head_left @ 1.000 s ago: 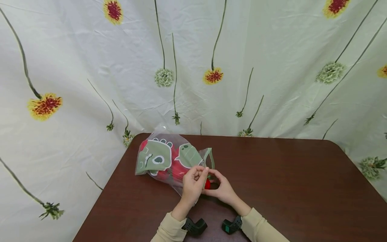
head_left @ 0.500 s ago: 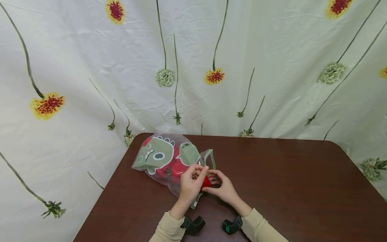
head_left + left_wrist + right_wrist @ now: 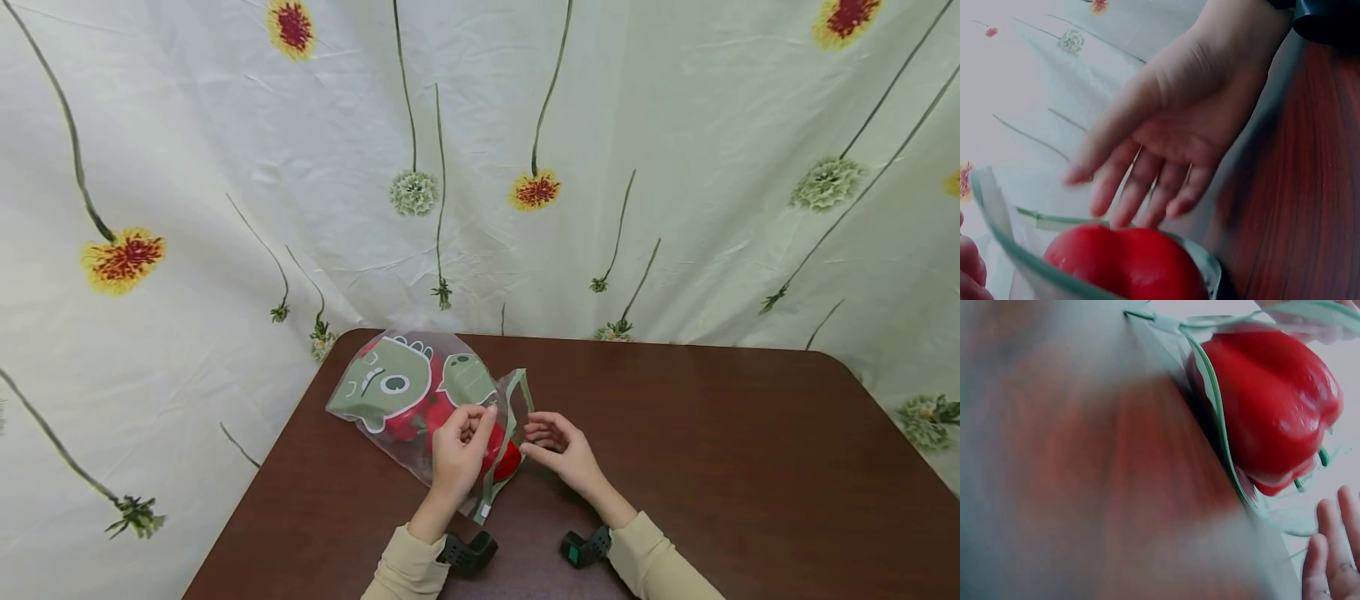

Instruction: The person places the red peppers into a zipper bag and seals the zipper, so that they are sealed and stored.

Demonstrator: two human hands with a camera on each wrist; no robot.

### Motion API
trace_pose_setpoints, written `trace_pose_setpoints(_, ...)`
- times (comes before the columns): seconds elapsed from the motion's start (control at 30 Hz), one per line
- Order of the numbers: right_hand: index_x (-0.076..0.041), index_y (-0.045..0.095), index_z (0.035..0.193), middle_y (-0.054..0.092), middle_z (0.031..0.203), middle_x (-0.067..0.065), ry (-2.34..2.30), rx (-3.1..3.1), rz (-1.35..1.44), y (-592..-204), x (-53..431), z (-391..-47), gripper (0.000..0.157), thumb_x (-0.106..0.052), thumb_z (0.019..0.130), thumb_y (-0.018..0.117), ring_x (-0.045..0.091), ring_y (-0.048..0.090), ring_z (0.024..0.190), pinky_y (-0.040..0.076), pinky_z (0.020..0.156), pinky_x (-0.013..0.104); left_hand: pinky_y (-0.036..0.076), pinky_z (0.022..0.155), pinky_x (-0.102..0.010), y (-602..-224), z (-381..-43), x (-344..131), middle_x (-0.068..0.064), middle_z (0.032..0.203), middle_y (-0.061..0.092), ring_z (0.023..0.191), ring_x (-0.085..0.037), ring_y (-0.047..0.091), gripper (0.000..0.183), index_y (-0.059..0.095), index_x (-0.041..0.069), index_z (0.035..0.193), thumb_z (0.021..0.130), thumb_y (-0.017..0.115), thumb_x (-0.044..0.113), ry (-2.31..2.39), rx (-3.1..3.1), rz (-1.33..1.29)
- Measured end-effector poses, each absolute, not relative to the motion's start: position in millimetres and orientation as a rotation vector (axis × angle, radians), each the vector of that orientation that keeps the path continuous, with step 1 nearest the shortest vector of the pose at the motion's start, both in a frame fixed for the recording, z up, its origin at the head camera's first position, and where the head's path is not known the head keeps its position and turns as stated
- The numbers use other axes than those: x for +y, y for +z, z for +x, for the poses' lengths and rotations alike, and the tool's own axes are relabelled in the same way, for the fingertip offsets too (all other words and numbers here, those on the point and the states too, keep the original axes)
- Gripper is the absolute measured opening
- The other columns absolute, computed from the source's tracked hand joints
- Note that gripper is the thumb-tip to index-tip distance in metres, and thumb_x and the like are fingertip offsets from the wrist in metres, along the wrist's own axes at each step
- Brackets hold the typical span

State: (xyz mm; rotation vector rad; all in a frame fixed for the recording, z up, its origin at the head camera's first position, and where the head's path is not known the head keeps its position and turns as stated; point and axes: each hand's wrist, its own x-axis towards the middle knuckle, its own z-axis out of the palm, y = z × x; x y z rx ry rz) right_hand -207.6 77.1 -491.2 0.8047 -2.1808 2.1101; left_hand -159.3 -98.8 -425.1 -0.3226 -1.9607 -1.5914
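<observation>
A clear plastic bag with a green dinosaur print (image 3: 390, 379) and a green-edged mouth lies on the table, with several red things inside. My left hand (image 3: 457, 454) pinches the bag near its mouth; in the left wrist view only some of its fingers (image 3: 969, 265) show at the left edge. Just inside the mouth sits a shiny red bell pepper (image 3: 506, 458), seen closely in the right wrist view as a lobed red bell pepper (image 3: 1272, 406). My right hand (image 3: 566, 454) is right of the mouth, fingers loosely bent and holding nothing; its palm (image 3: 1185, 134) faces the pepper.
The dark brown tabletop (image 3: 712, 450) stretches to the right of the bag. Behind it hangs a white cloth (image 3: 480, 125) printed with flowers. Black wrist-worn devices (image 3: 468, 552) sit at both wrists.
My right hand has let go of the red bell pepper and drawn back to the right. The pepper now lies inside the bag's mouth. My left hand has shifted slightly left.
</observation>
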Motion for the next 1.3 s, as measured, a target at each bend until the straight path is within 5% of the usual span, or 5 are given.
trace_pose_setpoints(0.17,0.010,0.059,0.111,0.061,0.100,0.027,2.176,-2.072,0.421,-498.8,74.1,-229.4,0.026,-0.008,0.092,0.059,0.022,0.062,0.089,0.049,0.076,0.025,0.034,0.037,-0.020,-426.8,-161.3,-105.6,-0.018,0.052,0.051,0.041,-0.012,0.046,0.006,0.062,-0.004,0.083,0.087,0.062,0.000,-1.604,-1.938,-0.291)
trace_pose_setpoints(0.33,0.001,0.064,0.108,0.065,0.101,0.018,2.194,-2.124,0.150,-488.4,68.0,-246.9,0.036,-0.031,0.092,0.060,0.025,0.061,0.093,0.049,0.082,0.033,0.037,0.036,-0.020,-428.5,-161.2,-108.9,-0.016,0.051,0.050,0.040,-0.017,0.046,0.007,0.062,-0.005,0.084,0.088,0.061,0.000,-1.616,-1.942,-0.275)
trace_pose_setpoints(0.6,-0.003,0.069,0.102,0.065,0.097,0.008,2.204,-2.265,0.089,-461.9,55.9,-265.0,0.049,-0.049,0.086,0.062,0.022,0.061,0.091,0.049,0.085,0.039,0.038,0.039,-0.021,-429.6,-162.0,-112.1,-0.011,0.051,0.049,0.040,-0.020,0.047,0.008,0.061,-0.004,0.082,0.088,0.061,0.000,-1.599,-1.946,-0.225)
trace_pose_setpoints(0.97,0.002,0.069,0.091,0.064,0.082,0.003,2.203,-2.294,0.023,-450.3,56.8,-267.3,0.028,-0.025,0.089,0.065,0.022,0.061,0.077,0.051,0.077,0.036,0.037,0.037,-0.020,-432.0,-165.8,-115.2,-0.012,0.051,0.050,0.040,-0.009,0.044,0.009,0.061,-0.005,0.081,0.088,0.061,0.000,-1.591,-1.950,-0.185)
trace_pose_setpoints(1.3,0.003,0.066,0.098,0.062,0.075,0.006,2.269,-2.117,-0.135,-473.7,66.5,-268.0,0.027,-0.023,0.091,0.063,0.012,0.060,0.062,0.053,0.061,0.026,0.032,0.038,-0.021,-468.5,-175.5,-126.9,-0.001,0.051,0.047,0.043,-0.006,0.039,0.008,0.063,0.002,0.078,0.086,0.065,0.004,-1.482,-1.960,-0.139)
